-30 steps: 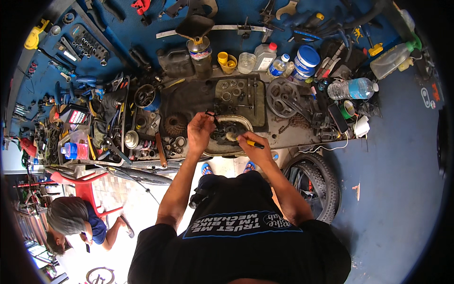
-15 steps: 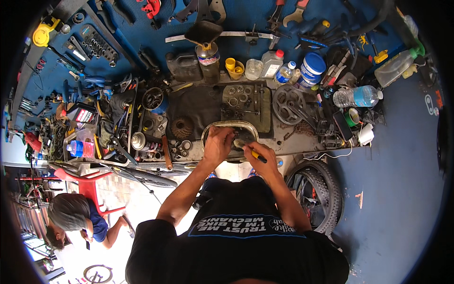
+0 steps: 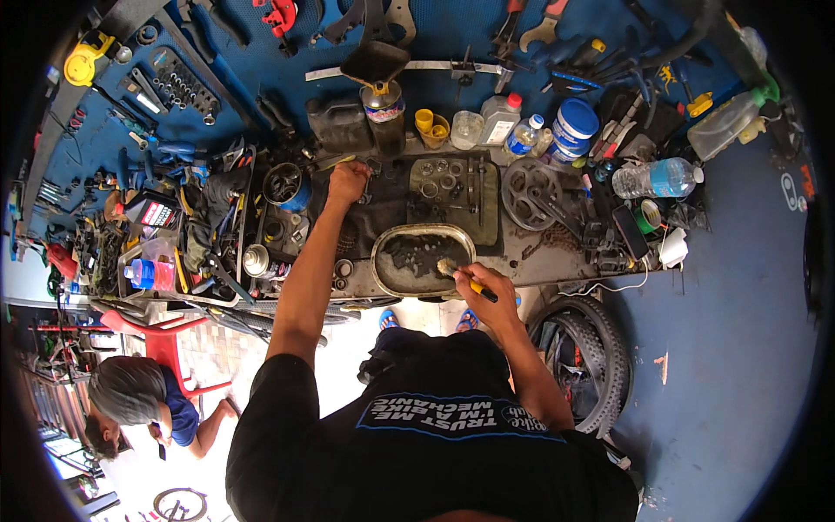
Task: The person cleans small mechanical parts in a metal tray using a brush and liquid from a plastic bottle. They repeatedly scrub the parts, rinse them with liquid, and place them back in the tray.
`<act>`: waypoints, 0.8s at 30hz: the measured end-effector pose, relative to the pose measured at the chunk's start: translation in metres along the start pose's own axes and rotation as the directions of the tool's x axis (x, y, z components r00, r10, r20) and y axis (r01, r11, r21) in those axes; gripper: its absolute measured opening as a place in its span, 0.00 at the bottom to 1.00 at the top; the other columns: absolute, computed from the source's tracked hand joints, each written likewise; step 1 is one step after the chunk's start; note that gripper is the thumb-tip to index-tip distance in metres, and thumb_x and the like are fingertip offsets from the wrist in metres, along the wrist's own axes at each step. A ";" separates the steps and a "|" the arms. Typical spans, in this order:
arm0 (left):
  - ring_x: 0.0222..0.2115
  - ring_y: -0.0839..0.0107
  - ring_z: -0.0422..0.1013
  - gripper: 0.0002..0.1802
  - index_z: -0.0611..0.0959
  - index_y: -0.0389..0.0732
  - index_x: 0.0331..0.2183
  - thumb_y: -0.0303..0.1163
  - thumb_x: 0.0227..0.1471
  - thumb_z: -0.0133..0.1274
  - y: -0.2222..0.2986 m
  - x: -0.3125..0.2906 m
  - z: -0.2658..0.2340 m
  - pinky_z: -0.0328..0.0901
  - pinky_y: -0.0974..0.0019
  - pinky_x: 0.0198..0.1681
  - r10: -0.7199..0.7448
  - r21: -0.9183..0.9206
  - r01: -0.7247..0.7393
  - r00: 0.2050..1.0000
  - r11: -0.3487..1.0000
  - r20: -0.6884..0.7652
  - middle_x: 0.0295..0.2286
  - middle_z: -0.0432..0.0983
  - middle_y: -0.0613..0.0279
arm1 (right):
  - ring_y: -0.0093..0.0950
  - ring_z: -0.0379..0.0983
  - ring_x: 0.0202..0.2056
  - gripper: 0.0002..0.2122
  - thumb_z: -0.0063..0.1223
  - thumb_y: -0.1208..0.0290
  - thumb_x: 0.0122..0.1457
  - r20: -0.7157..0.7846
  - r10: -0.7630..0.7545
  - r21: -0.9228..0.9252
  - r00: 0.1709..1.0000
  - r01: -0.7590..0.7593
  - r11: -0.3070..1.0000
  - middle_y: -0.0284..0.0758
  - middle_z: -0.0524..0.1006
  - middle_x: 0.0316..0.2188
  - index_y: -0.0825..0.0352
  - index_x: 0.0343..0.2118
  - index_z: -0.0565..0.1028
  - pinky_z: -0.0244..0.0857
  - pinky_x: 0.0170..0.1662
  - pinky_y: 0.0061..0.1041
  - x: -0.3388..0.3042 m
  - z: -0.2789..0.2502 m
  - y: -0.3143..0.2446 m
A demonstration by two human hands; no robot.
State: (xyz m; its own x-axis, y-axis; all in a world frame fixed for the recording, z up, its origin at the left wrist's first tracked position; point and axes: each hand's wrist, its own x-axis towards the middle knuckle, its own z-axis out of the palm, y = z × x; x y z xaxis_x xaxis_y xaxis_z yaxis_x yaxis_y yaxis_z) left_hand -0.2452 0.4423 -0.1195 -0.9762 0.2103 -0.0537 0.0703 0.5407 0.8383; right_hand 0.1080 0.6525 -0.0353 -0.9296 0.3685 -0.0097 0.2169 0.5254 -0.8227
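My right hand (image 3: pixel 487 296) is closed around a brush (image 3: pixel 477 289) with a yellow and black handle. Its pale bristles hang over the right side of an oval metal pan (image 3: pixel 379 277) holding dark, dirty liquid. My left hand (image 3: pixel 348 181) reaches over the dark mat (image 3: pixel 396 193) behind the pan. Its fingers are bent together beside small metal parts; what they hold, if anything, is too small to make out. To its right, several metal rings and rods lie on a greenish-grey cloth (image 3: pixel 490 204). A cassette of sprockets (image 3: pixel 348 237) is partly hidden behind my left forearm.
A blue can (image 3: pixel 287 187) of parts stands left of my left hand. Bottles and a blue-white tub (image 3: pixel 574 129) line the back. A chainring with crank (image 3: pixel 532 191) lies right of the cloth. Tires (image 3: pixel 591 365) lean below the bench. Another person (image 3: pixel 139 396) sits at lower left.
My left hand has left the pan and moved back and left over the mat. My right hand stays by the pan with the brush. The pan's inside now shows.
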 end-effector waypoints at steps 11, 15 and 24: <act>0.35 0.59 0.84 0.08 0.87 0.38 0.36 0.30 0.54 0.65 -0.014 0.034 0.033 0.76 0.58 0.38 -0.314 0.144 0.304 0.948 0.942 0.051 0.39 0.87 0.53 | 0.41 0.83 0.38 0.14 0.64 0.56 0.62 -0.030 -0.003 0.020 1.000 0.004 1.000 0.43 0.85 0.35 0.63 0.40 0.82 0.74 0.42 0.37 0.005 -0.006 -0.004; 0.40 0.53 0.83 0.10 0.88 0.42 0.37 0.34 0.53 0.68 0.033 0.000 0.019 0.77 0.56 0.41 -0.175 0.449 0.201 0.980 0.871 -0.099 0.41 0.87 0.54 | 0.34 0.84 0.38 0.13 0.65 0.59 0.62 -0.045 0.010 0.020 0.999 -0.009 1.000 0.40 0.86 0.35 0.64 0.41 0.83 0.74 0.44 0.30 0.010 -0.003 0.002; 0.53 0.51 0.76 0.23 0.85 0.50 0.52 0.44 0.55 0.66 0.060 -0.185 0.031 0.72 0.49 0.53 0.444 0.228 -0.584 0.771 0.779 0.457 0.52 0.79 0.50 | 0.38 0.81 0.34 0.11 0.64 0.62 0.63 -0.073 -0.035 0.090 0.997 0.041 0.995 0.42 0.84 0.31 0.64 0.40 0.83 0.72 0.40 0.34 0.027 -0.021 -0.006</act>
State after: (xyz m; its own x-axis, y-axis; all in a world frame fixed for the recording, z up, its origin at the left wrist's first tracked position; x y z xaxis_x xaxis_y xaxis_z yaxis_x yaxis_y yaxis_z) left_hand -0.0540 0.4607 -0.0764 -0.6276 0.7741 0.0830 0.6713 0.4841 0.5613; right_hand 0.0874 0.6753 -0.0189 -0.9124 0.4050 0.0601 0.1509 0.4692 -0.8701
